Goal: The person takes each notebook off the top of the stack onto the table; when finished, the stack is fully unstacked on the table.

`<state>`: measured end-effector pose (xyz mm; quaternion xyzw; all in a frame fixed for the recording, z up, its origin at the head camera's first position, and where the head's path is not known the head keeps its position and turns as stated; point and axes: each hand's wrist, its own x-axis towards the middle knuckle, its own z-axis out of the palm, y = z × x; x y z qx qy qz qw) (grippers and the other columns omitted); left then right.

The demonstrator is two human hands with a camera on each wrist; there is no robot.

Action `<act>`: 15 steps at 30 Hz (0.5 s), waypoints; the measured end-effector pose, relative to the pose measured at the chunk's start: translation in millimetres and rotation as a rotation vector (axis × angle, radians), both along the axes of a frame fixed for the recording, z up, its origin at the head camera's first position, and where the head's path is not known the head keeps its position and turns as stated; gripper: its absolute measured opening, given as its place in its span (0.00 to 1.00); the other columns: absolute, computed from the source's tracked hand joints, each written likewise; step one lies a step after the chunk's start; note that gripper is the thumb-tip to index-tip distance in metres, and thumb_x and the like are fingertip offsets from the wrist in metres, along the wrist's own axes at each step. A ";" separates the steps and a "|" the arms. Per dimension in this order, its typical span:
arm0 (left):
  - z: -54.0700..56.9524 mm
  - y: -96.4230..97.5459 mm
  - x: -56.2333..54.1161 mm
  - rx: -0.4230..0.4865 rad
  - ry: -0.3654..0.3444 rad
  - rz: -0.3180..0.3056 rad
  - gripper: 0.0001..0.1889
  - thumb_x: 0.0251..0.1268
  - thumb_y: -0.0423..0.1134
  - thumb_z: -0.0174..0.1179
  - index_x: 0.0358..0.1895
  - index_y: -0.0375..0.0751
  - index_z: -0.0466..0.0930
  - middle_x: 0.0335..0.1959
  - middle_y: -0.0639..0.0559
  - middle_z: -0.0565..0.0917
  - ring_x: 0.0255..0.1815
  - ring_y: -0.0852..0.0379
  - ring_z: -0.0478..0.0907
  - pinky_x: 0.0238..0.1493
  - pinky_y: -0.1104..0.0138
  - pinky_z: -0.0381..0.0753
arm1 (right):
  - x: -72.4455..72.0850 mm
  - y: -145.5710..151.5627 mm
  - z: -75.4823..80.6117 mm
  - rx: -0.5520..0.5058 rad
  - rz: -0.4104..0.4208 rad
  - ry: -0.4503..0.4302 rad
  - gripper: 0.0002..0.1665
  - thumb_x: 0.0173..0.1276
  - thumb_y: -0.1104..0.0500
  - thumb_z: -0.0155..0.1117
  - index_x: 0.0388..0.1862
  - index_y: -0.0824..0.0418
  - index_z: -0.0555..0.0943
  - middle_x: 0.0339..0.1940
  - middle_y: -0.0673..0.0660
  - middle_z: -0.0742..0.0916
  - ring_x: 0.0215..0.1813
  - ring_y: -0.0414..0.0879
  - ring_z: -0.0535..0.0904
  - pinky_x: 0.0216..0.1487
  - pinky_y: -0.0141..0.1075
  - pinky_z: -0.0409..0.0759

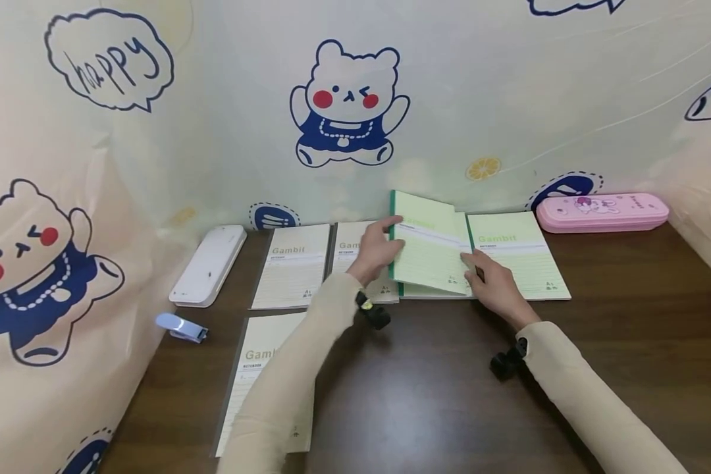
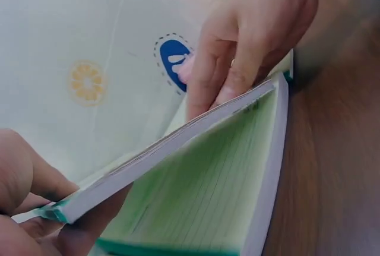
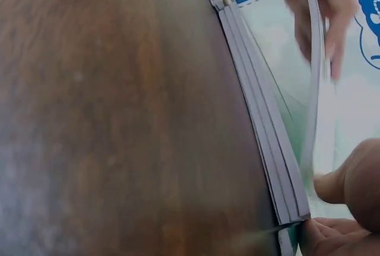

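Already, on the brown table (image 1: pixel 403 395), two white notebooks (image 1: pixel 290 280) and the right green notebook (image 1: pixel 530 253) lay flat in a row, so that part looked settled. One nearer white notebook (image 1: pixel 255 359) lay apart at the front left, seemingly left over. The raised notebook (image 1: pixel 429 250) tilted above the lower green notebook (image 2: pixel 196 190), spine side up, apparently not yet settled. The left hand (image 1: pixel 376 251) pinched its spine; the right hand (image 1: pixel 498 286) touched its opposite edge, though whether it pinched there could not be told
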<state>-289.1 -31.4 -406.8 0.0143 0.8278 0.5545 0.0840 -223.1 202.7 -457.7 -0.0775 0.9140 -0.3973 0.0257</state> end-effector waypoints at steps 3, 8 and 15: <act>7.0 -30.7 19.2 0.058 0.032 0.029 0.30 0.61 0.25 0.56 0.68 0.51 0.70 0.63 0.45 0.71 0.25 0.61 0.70 0.21 0.72 0.73 | -0.5 -2.3 0.9 0.018 0.008 0.012 0.25 0.74 0.66 0.49 0.69 0.68 0.68 0.75 0.73 0.60 0.75 0.70 0.55 0.70 0.62 0.59; 13.9 -82.5 89.0 0.057 0.030 0.074 0.30 0.62 0.25 0.59 0.66 0.54 0.72 0.72 0.49 0.66 0.44 0.54 0.79 0.33 0.67 0.84 | 0.8 -3.1 3.3 0.029 0.013 0.006 0.24 0.74 0.66 0.49 0.68 0.69 0.69 0.75 0.73 0.60 0.73 0.71 0.57 0.69 0.63 0.61; -0.8 -118.6 188.8 0.047 -0.071 0.085 0.31 0.63 0.25 0.58 0.68 0.55 0.69 0.72 0.45 0.66 0.20 0.51 0.83 0.24 0.68 0.83 | 0.9 -4.1 3.2 0.024 0.004 0.010 0.24 0.74 0.66 0.49 0.68 0.69 0.69 0.75 0.73 0.59 0.73 0.72 0.58 0.68 0.64 0.61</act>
